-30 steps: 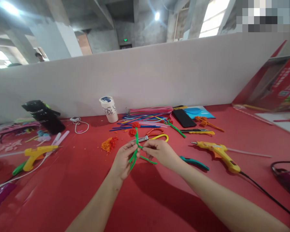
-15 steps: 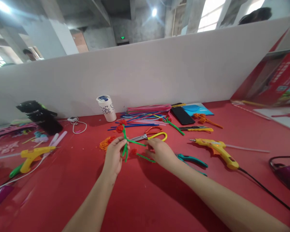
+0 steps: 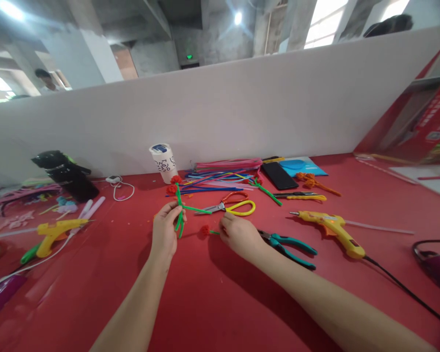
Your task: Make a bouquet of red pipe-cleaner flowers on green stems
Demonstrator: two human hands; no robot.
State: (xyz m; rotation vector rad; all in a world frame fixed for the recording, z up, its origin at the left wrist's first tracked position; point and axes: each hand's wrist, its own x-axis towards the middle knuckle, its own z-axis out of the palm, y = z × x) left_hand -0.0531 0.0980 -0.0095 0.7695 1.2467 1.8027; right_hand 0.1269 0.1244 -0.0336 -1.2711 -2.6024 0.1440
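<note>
My left hand pinches the crossed green stems of a small pipe-cleaner bunch. Two red fuzzy heads top it, and one green stem sticks out to the right. My right hand has its fingers closed on the green stem of a single pipe-cleaner flower, whose red head points left. Most of that stem is hidden under the hand. Scissors with red and yellow handles lie just beyond my right fingers. Teal-handled pliers rest beside my right wrist.
Behind lie loose pipe cleaners, a green-stemmed piece, a phone and a white cup. Yellow glue guns lie at right and left, both with cords. A black bottle stands back left.
My right hand has moved from the bunch's side stem down onto the single flower's stem and closed there. My left hand, with the bunch, has shifted slightly left.
</note>
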